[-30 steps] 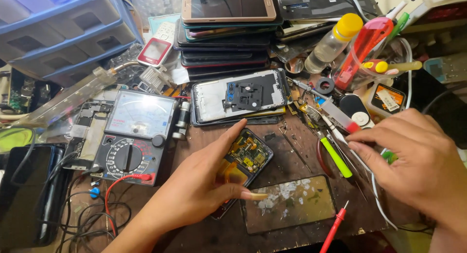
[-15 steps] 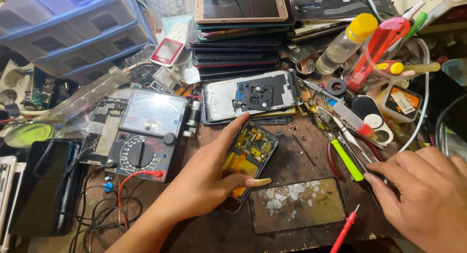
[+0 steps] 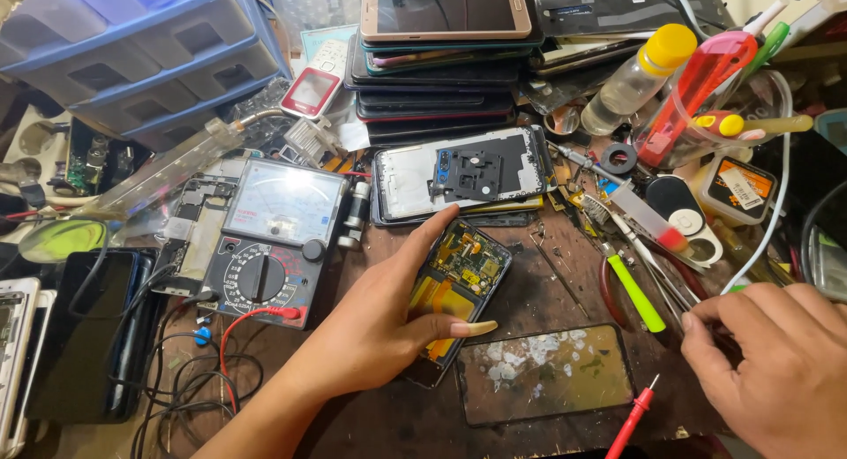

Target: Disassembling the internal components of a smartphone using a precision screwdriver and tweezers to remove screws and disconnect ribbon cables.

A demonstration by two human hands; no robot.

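Left hand [image 3: 375, 322]: lies over the opened phone [image 3: 459, 287], fingers loosely spread, index stretched along its top edge, thumb laid across the lower part. Basically pinning it to the desk, palm covers the phone's left side so that bit can't be seen.
Opened phone: back off, circuit board and gold-ish parts showing, tilted, sits mid-desk just below the phone frame [image 3: 463, 174].
Right hand [image 3: 776, 357]: bottom right, partly cut off by the picture edge, fingers curled in together over the tool clutter. Looks like the fingertips pinch something thin, but honestly can't tell what, too small and hidden.
Glass panel [image 3: 545, 372]: dark, smeared with white residue, lying flat between both hands, just beside the opened phone.
Red probe [image 3: 631, 419]: tip points up near the panel's right corner, rest cut off at the bottom.
Meter [image 3: 265, 243]: left of the hand, red lead [image 3: 243, 322] plugged in.
Phone stack [image 3: 441, 57]: top of the desk, well apart.
Green-handled tool [image 3: 637, 291]: near the right hand.
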